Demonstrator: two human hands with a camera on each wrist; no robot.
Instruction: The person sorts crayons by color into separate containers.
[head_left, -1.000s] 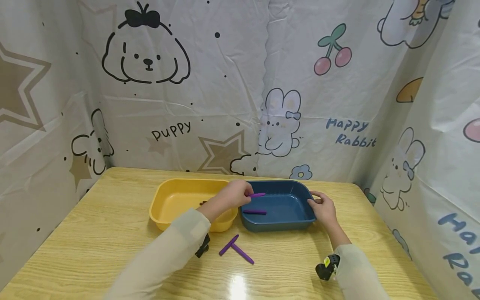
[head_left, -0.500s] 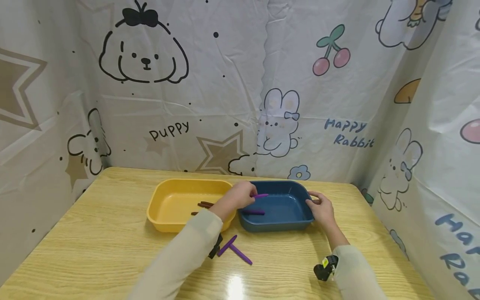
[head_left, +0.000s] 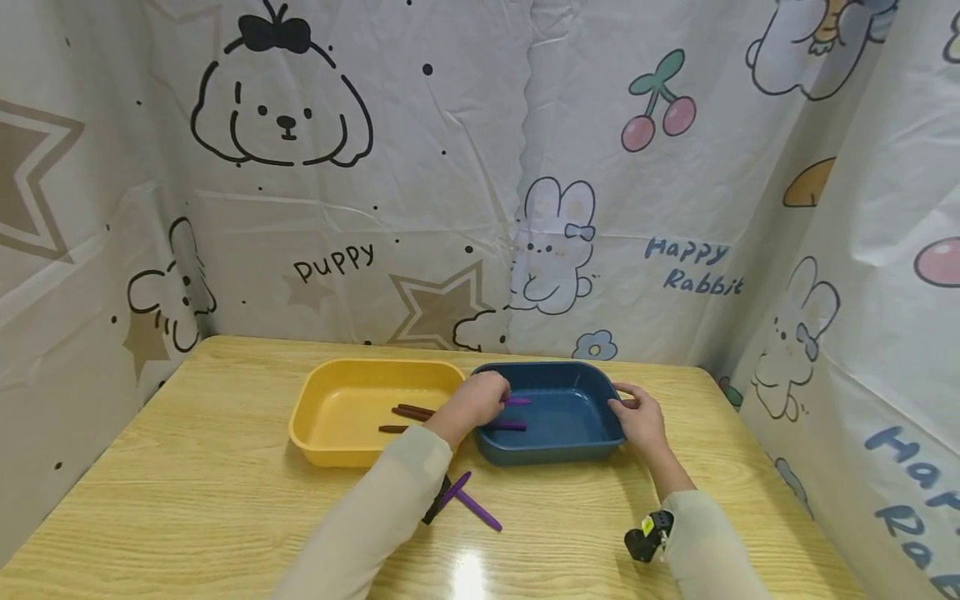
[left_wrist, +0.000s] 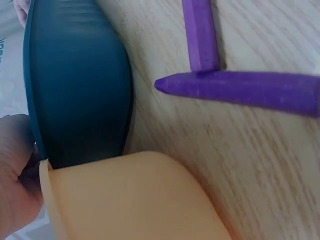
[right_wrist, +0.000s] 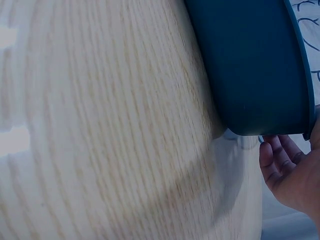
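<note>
Now lower: purple crayon (head_left: 516, 401), pinched in left hand (head_left: 480, 402), has dropped from rim height into blue tray (head_left: 570, 450), near a second crayon (head_left: 508, 425) on its floor — release looks close. Right hand (head_left: 639, 421), fingers curled, holds tray's right rim. Two purple crayons (head_left: 471, 502) crossed on tabletop (head_left: 187, 483); yellow tray (head_left: 315, 433) holds brown crayons (head_left: 408, 412). Nothing blocks.

Left hand (head_left: 480, 402): fingertips are hiding behind the hand, so its grip on the purple crayon (head_left: 517, 401) is unclear.
Right hand (head_left: 639, 419): fingers are curling out of sight past the blue tray's (head_left: 570, 454) rim.
Table crayons (head_left: 471, 502): one end is disappearing under the left sleeve.
Brown crayons (head_left: 408, 412): too small for detail.
</note>
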